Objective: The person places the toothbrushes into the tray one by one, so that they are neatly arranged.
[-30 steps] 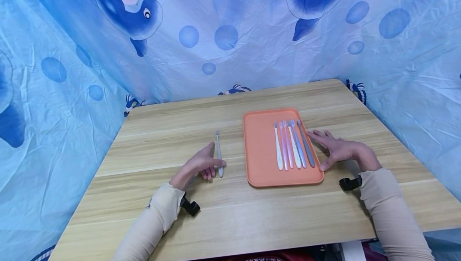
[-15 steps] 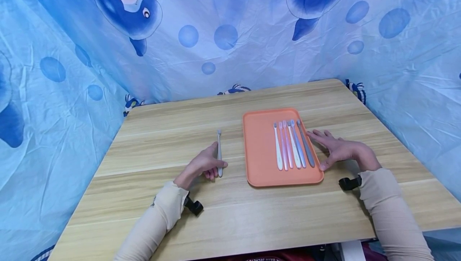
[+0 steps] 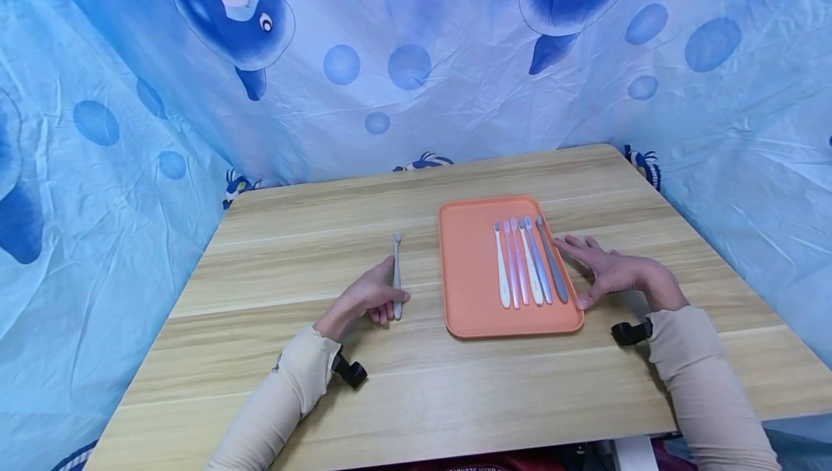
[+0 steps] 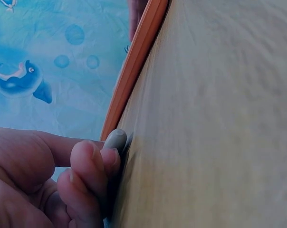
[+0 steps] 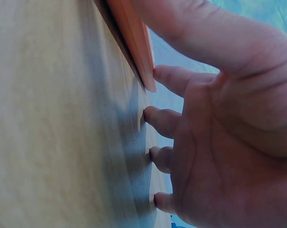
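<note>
My left hand (image 3: pixel 367 292) pinches a grey toothbrush (image 3: pixel 397 269) lying lengthwise on the table, its head pointing away. In the left wrist view the rounded handle end of the toothbrush (image 4: pixel 116 138) shows between thumb and fingers, close to the tabletop. To the right lies an orange tray (image 3: pixel 469 261). Several toothbrushes sit side by side in its right half: white (image 3: pixel 503 276), pink (image 3: pixel 513 269), blue (image 3: pixel 541 269) and dark grey (image 3: pixel 554 265). My right hand (image 3: pixel 614 274) rests at the tray's right edge, fingers spread, thumb and index finger touching the rim.
The wooden table (image 3: pixel 312 240) extends around the tray, with its front edge near my body. A blue curtain (image 3: pixel 416 124) printed with dolphins stands behind and at both sides. Black cameras sit on both wrists.
My left hand has moved slightly right and closed its fingers on the grey toothbrush, which has turned and shifted a little rightward. The right hand and tray have stayed put.
</note>
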Action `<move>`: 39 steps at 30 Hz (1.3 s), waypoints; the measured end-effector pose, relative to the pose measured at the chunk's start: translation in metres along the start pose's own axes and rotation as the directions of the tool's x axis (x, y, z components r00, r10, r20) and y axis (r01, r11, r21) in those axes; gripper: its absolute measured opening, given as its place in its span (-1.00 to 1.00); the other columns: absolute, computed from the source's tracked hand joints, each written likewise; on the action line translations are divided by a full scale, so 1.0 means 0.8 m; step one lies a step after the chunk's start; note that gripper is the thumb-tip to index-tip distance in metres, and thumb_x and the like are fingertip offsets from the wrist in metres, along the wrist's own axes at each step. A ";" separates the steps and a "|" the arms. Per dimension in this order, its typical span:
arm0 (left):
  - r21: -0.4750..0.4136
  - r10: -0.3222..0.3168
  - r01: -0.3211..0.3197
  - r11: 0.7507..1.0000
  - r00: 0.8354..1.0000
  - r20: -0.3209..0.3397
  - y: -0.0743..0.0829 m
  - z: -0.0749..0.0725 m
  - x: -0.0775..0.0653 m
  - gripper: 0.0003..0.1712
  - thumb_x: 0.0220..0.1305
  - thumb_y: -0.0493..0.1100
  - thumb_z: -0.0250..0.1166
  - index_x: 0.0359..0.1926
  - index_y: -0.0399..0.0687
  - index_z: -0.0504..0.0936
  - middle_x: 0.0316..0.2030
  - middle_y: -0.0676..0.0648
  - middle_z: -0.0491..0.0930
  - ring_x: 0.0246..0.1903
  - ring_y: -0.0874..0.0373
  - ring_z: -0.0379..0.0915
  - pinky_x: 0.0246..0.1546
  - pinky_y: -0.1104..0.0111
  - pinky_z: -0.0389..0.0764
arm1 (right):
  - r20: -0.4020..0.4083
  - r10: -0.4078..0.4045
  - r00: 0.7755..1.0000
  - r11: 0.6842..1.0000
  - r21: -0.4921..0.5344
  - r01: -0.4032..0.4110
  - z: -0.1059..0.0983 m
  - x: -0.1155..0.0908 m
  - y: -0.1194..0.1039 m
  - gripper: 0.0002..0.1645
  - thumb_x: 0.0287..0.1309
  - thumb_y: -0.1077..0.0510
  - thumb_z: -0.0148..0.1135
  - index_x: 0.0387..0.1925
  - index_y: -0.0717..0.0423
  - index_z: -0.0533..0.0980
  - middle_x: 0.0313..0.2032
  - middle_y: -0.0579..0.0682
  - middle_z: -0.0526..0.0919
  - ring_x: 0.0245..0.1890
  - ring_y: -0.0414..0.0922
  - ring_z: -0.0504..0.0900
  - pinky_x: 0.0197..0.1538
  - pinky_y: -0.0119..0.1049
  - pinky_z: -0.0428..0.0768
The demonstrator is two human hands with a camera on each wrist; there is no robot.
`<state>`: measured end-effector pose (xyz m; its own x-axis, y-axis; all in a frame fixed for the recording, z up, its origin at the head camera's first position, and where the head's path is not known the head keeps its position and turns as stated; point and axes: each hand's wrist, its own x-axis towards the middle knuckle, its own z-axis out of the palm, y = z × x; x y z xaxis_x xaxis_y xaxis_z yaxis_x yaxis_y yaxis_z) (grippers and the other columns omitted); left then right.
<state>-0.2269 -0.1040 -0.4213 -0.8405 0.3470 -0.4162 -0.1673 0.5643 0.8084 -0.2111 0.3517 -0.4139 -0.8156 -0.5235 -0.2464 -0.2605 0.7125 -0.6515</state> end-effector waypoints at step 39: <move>-0.120 0.097 -0.090 0.989 0.994 0.059 0.059 -0.023 -0.025 0.16 0.35 -0.24 0.28 0.61 0.14 -0.39 -0.77 0.00 0.52 -0.86 0.22 0.40 -0.83 0.43 0.48 | -0.011 0.003 1.000 1.000 -0.004 -0.003 0.001 0.001 0.003 0.50 -0.21 -0.08 0.62 0.59 0.14 -0.15 0.53 0.49 -0.31 0.45 0.61 -0.48 0.25 0.72 -0.33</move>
<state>-0.2278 -0.0979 -0.3669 -0.8211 0.4436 -0.3593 -0.1516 0.4373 0.8864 -0.2121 0.3531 -0.4163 -0.8219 -0.5162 -0.2407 -0.2600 0.7161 -0.6478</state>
